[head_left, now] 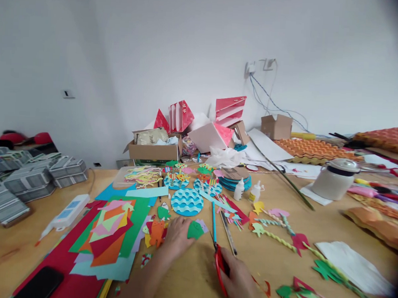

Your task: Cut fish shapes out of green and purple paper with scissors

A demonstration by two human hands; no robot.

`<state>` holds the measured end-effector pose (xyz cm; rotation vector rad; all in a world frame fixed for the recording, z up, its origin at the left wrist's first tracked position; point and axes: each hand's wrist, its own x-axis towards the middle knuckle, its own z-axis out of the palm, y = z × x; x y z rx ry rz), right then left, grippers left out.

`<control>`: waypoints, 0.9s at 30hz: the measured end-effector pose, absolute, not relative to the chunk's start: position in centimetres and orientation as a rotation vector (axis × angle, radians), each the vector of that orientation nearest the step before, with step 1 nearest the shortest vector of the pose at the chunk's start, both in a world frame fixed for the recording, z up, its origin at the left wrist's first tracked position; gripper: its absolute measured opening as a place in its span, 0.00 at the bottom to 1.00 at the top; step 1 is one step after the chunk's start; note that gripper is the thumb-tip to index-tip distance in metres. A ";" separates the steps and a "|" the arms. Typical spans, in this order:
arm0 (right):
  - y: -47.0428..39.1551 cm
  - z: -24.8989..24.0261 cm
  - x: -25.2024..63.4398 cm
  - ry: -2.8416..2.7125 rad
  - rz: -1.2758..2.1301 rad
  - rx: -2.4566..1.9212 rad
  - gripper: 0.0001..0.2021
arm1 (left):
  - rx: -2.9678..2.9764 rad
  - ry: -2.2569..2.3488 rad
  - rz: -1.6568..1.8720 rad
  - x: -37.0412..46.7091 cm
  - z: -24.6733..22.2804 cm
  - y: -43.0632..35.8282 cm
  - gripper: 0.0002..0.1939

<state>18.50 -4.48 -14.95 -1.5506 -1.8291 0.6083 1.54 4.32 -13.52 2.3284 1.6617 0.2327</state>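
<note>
My right hand (237, 275) grips red-handled scissors (220, 265), whose blades point away from me and stand a little apart. My left hand (180, 233) reaches over the table middle, its thumb and fingertips at the edge of a green paper fish (195, 230). A lilac paper piece (203, 225) shows behind the fish. Just left of that hand lie an orange paper shape (157, 232) and yellow bits. Beyond it is a round blue wavy disc (187, 202). A blue pencil (214, 221) and a dark pen (228, 233) lie by the scissors.
Coloured paper sheets (111, 233) and a black phone (40, 284) lie at left, near a glue gun (69, 212). Two white glue bottles (239, 190) stand mid-table. Braided paper garlands (279, 240) and a lidded pot (335, 179) are at right. An open carton (154, 151) stands behind.
</note>
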 end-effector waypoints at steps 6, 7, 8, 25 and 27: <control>-4.6 -14.9 18.4 -1.830 0.618 -1.549 0.07 | 2.304 1.664 0.238 1.5 -13.9 4.8 0.24; -4.6 -15.0 18.4 -1.832 0.620 -1.550 0.07 | 2.300 1.668 0.245 1.6 -14.0 4.9 0.23; -4.6 -15.1 18.4 -1.834 0.622 -1.552 0.08 | 2.295 1.673 0.252 1.6 -14.1 5.0 0.23; -4.6 -14.6 18.0 -1.875 0.629 -1.576 0.08 | 2.277 1.705 0.273 1.4 -14.9 5.2 0.12; -4.7 -14.7 18.0 -1.882 0.629 -1.579 0.08 | 2.280 1.704 0.275 1.4 -14.8 5.2 0.11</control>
